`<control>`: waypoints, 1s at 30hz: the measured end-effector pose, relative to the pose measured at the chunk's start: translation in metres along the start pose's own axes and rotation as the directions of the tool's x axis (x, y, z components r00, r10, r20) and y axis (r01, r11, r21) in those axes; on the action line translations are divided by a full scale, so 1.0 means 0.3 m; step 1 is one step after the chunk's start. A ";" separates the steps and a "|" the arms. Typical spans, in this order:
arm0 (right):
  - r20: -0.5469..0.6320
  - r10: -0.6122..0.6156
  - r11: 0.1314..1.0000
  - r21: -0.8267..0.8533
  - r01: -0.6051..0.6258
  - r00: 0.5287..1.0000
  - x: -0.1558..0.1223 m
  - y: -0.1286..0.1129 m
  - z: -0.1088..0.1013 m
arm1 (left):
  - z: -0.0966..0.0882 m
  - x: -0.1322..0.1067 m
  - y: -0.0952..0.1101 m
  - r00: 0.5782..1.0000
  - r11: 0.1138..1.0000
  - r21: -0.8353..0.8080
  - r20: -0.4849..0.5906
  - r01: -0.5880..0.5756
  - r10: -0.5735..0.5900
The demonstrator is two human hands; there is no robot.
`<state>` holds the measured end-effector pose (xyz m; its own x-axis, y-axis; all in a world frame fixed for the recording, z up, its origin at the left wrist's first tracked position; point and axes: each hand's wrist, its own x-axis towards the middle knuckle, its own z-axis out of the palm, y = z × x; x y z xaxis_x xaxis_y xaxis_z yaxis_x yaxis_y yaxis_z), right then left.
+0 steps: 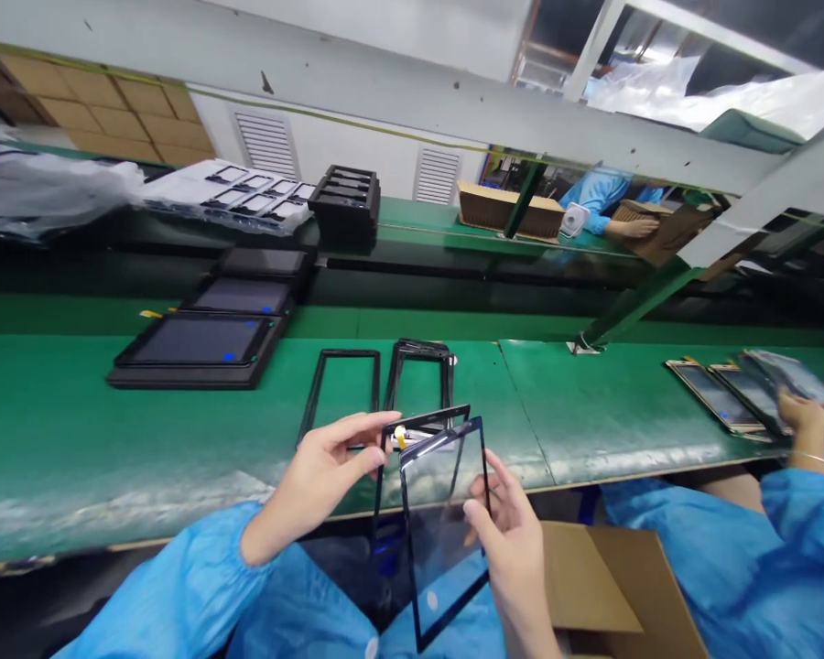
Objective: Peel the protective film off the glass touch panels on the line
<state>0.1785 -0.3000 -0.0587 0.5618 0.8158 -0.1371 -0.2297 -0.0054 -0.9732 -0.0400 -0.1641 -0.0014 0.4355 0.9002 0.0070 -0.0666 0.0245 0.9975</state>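
One long green workbench (75, 430) runs across the room, under a white metal beam (384, 91). Its near edge passes just in front of the person, and a wide bare green patch lies left of the hands. Three flat black trays with dark screens (196, 352) sit in a row at the back left. A brown cardboard box (611, 577) stands open below the bench edge. A co-worker's hand (803, 416) rests far to the right.

Thin black frames (343, 389) lie flat on the bench just past the hands. A clear glass sheet with a black border (446, 531) stands on end over the lap. The right hand (515, 540) grips its right edge, thumb in front. The left hand (322, 467) pinches the top left corner of a second thin black frame (422, 423) just behind the sheet.
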 end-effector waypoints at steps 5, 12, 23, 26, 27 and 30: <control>0.007 -0.017 1.000 0.019 0.016 1.000 -0.008 -0.007 0.016 | 0.008 -0.012 0.001 1.000 1.000 0.014 -0.006 0.002 -0.002; -0.001 -0.050 0.999 0.006 0.050 0.999 -0.029 -0.010 0.048 | 0.028 -0.012 0.007 0.995 0.985 -0.140 0.009 0.102 -0.102; -0.019 -0.002 0.998 -0.067 0.001 1.000 -0.049 -0.016 0.057 | 0.034 -0.023 -0.031 0.986 0.955 -0.245 0.016 0.165 -0.166; -0.025 -0.005 0.998 -0.067 0.004 1.000 -0.053 -0.020 0.057 | 0.028 -0.023 -0.038 0.984 0.955 -0.238 0.032 0.179 -0.176; -0.030 -0.010 0.998 -0.064 0.008 1.000 -0.053 -0.021 0.058 | 0.026 -0.023 -0.038 0.982 0.954 -0.235 0.038 0.187 -0.183; -0.034 -0.015 0.998 -0.068 0.012 0.999 -0.052 -0.022 0.063 | 0.027 -0.022 -0.040 0.976 0.949 -0.227 0.036 0.218 -0.216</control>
<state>0.1562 -0.3018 -0.0465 0.5916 0.7958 -0.1290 -0.1683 -0.0346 -0.9851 -0.0349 -0.1737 -0.0128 0.4718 0.8574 -0.2056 -0.1723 0.3184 0.9322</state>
